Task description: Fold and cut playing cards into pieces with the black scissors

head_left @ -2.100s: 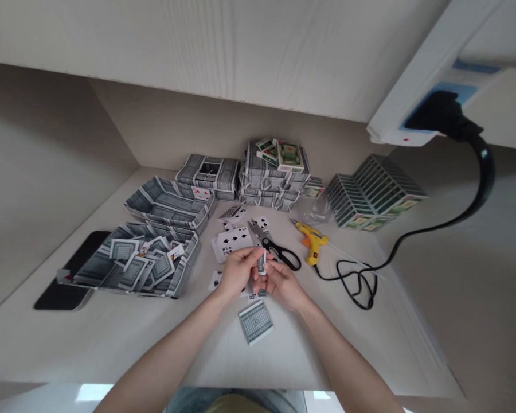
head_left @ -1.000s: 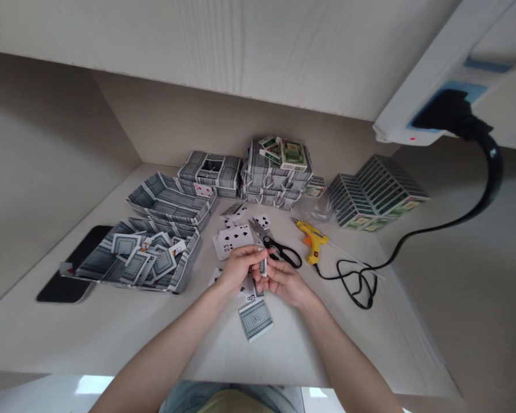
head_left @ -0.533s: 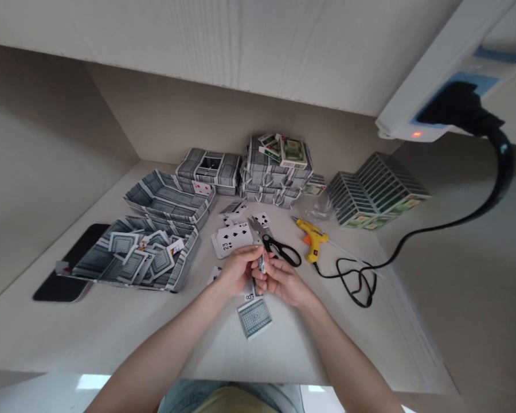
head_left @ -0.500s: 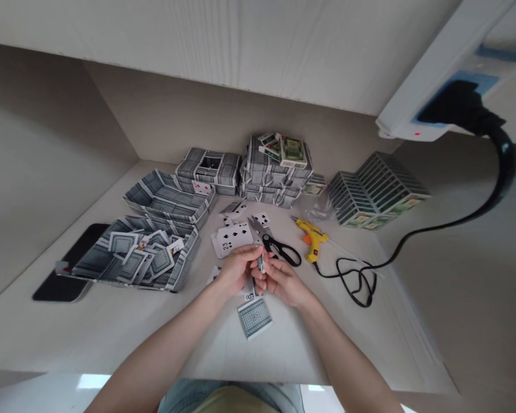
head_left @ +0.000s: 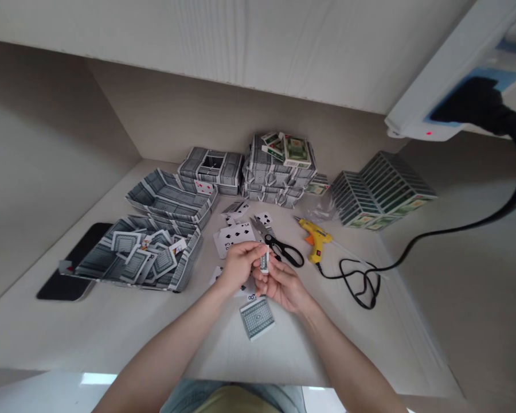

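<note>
Between my fingertips is a narrow folded strip of playing card (head_left: pixel 264 262), its patterned grey back showing. My left hand (head_left: pixel 239 265) pinches it from the left, thumb at its top. From the right, my right hand (head_left: pixel 284 282) grips its edge with fingers curled beneath. Below my hands a grey-backed playing card (head_left: pixel 257 319) lies on the table. Face-up spade cards (head_left: pixel 236 235) are spread beyond my left hand. Black-handled scissors (head_left: pixel 287 251) lie just past my right hand, blades pointing away to the left.
A yellow glue gun (head_left: pixel 317 238) with a coiled black cord (head_left: pixel 361 281) lies to the right. Left stands a card-covered tray (head_left: pixel 184 275) of loose cards, partly over a black phone-like slab (head_left: pixel 64 284). Card-covered boxes (head_left: pixel 279 166) and stacked card packs (head_left: pixel 387 189) line the back.
The folded card strip has turned so that more of its patterned side shows. Both hands stay together around it. The whole view has shifted slightly.
</note>
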Demonstrator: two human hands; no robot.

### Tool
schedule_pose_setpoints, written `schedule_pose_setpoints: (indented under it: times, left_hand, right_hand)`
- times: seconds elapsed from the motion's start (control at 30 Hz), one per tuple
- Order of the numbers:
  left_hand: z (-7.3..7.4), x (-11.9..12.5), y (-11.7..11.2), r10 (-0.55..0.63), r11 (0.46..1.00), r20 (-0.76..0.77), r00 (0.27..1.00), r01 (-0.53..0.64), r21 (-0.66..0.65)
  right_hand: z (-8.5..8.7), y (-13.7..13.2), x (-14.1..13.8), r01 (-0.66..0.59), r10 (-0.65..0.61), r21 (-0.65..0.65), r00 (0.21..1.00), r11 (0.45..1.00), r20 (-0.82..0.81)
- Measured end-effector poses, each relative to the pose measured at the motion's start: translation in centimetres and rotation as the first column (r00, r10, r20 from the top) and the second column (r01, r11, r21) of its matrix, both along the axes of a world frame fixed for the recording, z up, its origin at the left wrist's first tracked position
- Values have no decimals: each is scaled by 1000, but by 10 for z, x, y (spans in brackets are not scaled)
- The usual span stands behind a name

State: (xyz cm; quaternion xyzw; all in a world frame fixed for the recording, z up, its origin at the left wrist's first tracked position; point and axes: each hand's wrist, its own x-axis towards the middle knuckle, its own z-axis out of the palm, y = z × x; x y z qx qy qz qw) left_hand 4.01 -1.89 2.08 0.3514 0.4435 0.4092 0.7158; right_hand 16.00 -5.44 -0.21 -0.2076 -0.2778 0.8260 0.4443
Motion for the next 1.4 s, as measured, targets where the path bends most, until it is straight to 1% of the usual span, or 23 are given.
schedule_pose_setpoints:
  times: [0.1, 0.2, 0.27, 0.33, 0.47, 0.53, 0.67, 0.77, 0.87, 1.0, 1.1, 1.23, 1.3, 1.4]
  left_hand:
    - [0, 1, 0, 20, 998, -50, 999, -17, 54]
    - [-2, -1, 2, 26, 987, -83, 996, -12, 158]
    - [-4, -2, 3, 32, 978, -114, 993, -7, 210]
    - [-6, -3, 4, 42, 974, -140, 989, -9, 225]
    - [-9, -1, 4, 76, 979, -157, 985, -44, 200]
    - [-10, 0, 3, 74, 983, -157, 985, -46, 179]
    - [-10, 0, 2, 48, 989, -151, 987, -26, 145]
    - [-9, 0, 2, 24, 992, -151, 988, -5, 123]
    - [-9, 0, 2, 34, 990, -157, 987, -12, 141]
    - [-10, 0, 2, 53, 987, -135, 989, -31, 158]
    - [-10, 2, 1, 54, 992, -102, 993, -42, 120]
    - [-11, 5, -2, 88, 996, -51, 995, -86, 31]
    - [-11, 7, -3, 106, 994, -37, 994, -106, -7]
    - [-11, 8, -4, 109, 993, -30, 994, -110, -32]
  right_hand:
    - [3, -1, -1, 8, -9, -45, 1000, 999, -21]
    - [5, -1, -1, 1, -8, -102, 998, 995, -62]
    - [6, -1, -2, 8, -15, -109, 998, 994, -64]
    - [6, -1, -4, 31, -34, -93, 999, 995, -41]
    - [4, -1, -7, 97, -94, -83, 995, 992, 35]
    - [3, -1, -8, 126, -121, -92, 991, 988, 63]
    - [2, -1, -9, 124, -117, -96, 990, 988, 83]
    - [1, -1, -10, 136, -128, -58, 984, 989, 125]
    - [-2, -1, -11, 155, -149, -22, 973, 988, 178]
    - [-6, -1, -12, 172, -169, 0, 968, 985, 185]
    - [-8, -1, -12, 189, -190, 24, 963, 982, 192]
    - [-10, -1, -13, 216, -225, 66, 949, 974, 219]
    - [-10, -1, -13, 228, -242, 85, 939, 970, 244]
    - [-9, -1, -13, 229, -251, 106, 921, 968, 298]
